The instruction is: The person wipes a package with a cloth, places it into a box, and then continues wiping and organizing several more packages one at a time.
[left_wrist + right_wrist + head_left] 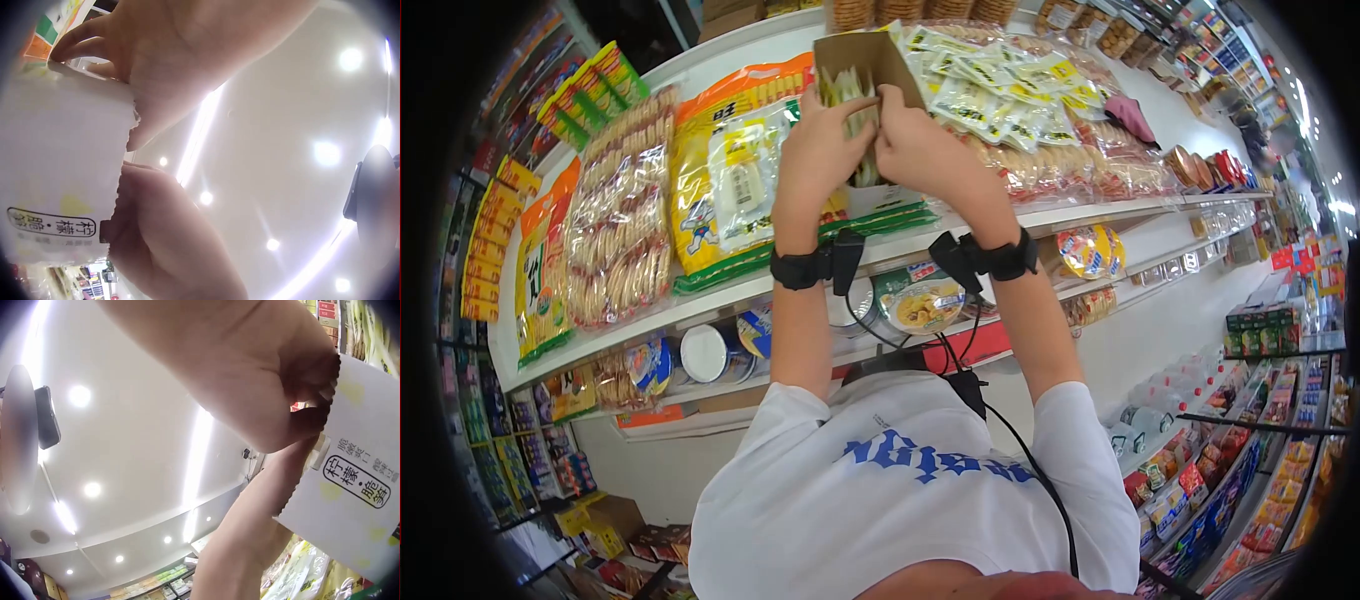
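Observation:
A white cardboard box (365, 437) with yellow marks, black lettering and a torn, jagged edge stands on the display shelf (1100, 212). Its raised brown inside (870, 58) shows in the head view, with pale flat snack packets (838, 88) standing in it. My left hand (818, 150) is over the box's left side, index finger and thumb around some packets. From the right, my right hand (922, 148) reaches into the opening with bent fingers close to the left fingertips. The box wall partly hides its fingertips, so I cannot tell whether they grip a packet.
A yellow-and-orange snack bag (700, 215) with a clear packet on it lies left of the box. Beside it is a long pack of round crackers (615, 200). Loose green-and-white packets (1000, 90) pile up on the right, near a pink cloth-like item (1130, 118). Instant noodle bowls (920, 300) sit below.

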Action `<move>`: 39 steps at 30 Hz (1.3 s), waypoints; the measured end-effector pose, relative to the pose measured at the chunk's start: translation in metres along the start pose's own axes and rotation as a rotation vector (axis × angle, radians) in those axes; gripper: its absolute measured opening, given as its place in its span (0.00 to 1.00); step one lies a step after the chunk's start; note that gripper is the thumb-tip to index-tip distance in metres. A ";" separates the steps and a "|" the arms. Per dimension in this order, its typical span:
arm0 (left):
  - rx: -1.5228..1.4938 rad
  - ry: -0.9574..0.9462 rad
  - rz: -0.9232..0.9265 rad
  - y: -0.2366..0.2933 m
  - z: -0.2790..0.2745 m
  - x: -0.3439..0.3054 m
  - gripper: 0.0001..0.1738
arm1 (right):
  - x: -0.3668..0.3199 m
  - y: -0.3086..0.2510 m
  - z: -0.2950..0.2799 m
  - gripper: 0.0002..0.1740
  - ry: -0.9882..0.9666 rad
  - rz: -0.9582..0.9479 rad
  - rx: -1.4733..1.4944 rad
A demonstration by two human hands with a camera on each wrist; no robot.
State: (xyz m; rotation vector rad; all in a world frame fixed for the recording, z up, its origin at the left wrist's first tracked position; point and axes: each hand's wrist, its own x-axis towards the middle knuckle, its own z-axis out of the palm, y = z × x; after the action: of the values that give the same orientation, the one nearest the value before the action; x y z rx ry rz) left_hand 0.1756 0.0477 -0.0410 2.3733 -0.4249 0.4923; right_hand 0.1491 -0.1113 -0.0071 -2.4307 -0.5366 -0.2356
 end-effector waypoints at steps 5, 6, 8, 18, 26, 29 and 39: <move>-0.039 0.009 -0.030 0.003 0.001 0.000 0.21 | -0.024 0.001 -0.019 0.26 0.468 -0.141 -0.016; -0.045 0.005 -0.045 0.003 0.000 -0.002 0.21 | -0.026 0.013 -0.025 0.26 0.553 -0.137 0.007; -0.004 -0.009 -0.075 0.010 -0.005 -0.004 0.22 | -0.021 0.058 -0.029 0.27 0.516 -0.132 -0.102; -0.076 -0.014 -0.093 0.005 -0.003 -0.005 0.22 | -0.047 0.104 -0.019 0.15 0.502 -0.046 -0.099; -0.040 0.035 -0.058 0.003 0.002 -0.005 0.24 | -0.053 0.054 -0.052 0.10 0.835 0.102 0.551; -0.045 0.021 -0.073 0.004 0.001 -0.004 0.23 | -0.054 0.028 -0.054 0.10 0.848 -0.094 0.431; -0.051 0.045 -0.031 -0.001 0.004 -0.003 0.24 | -0.030 0.006 -0.023 0.10 0.503 -0.447 -0.139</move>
State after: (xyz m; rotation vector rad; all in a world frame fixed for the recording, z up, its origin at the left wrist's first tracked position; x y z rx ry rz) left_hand 0.1738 0.0462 -0.0459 2.3117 -0.3758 0.5141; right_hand 0.1235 -0.1393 -0.0014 -2.2252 -0.8382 -1.0660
